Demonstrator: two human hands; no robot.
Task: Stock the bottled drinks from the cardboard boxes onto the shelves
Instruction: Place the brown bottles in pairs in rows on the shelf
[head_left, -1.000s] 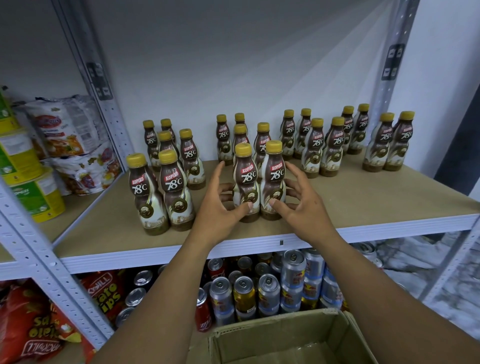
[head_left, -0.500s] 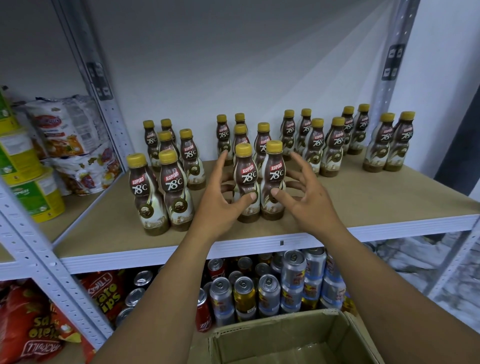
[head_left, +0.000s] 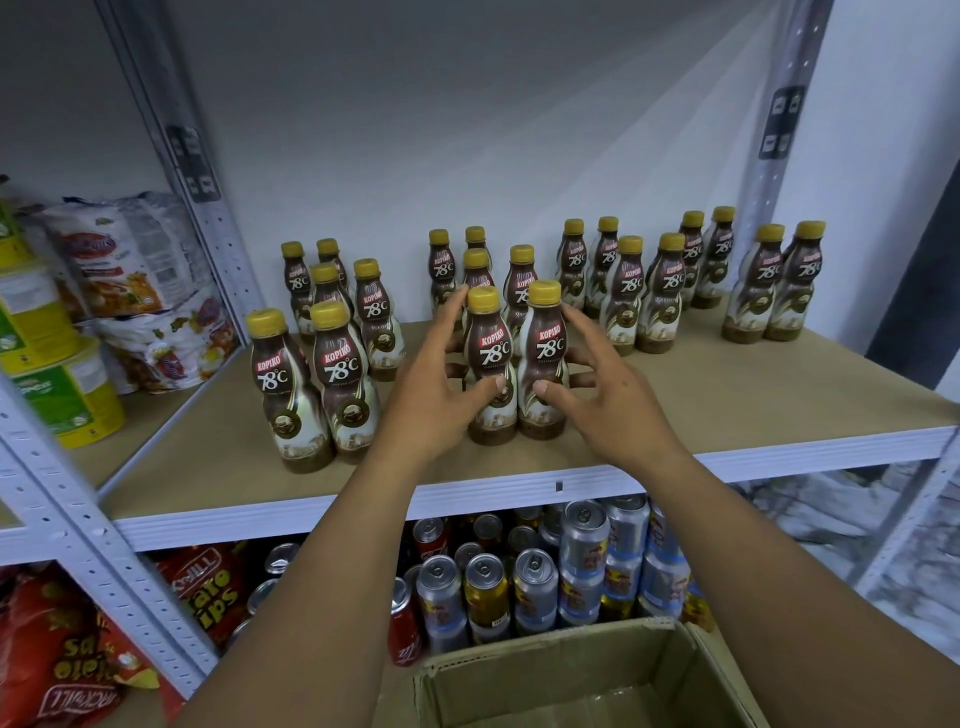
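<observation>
Two Kopiko 78°C bottles stand upright and touching each other near the front middle of the wooden shelf (head_left: 727, 395). The left hand (head_left: 431, 400) flanks the left bottle (head_left: 488, 353), fingers spread and fairly straight along its far side, thumb tip resting on its label. The right hand (head_left: 613, 405) mirrors it beside the right bottle (head_left: 545, 348), fingers fanned out, thumb tip touching the lower front. Neither hand wraps firmly round a bottle; both are opened wide, framing the pair between them. More yellow-capped bottles stand in pairs behind and to either side, including a front pair (head_left: 311, 384) just left of the left hand. Below the arms sits an open cardboard box (head_left: 519, 670), with drink cans (head_left: 535, 587) on the lower shelf.
</observation>
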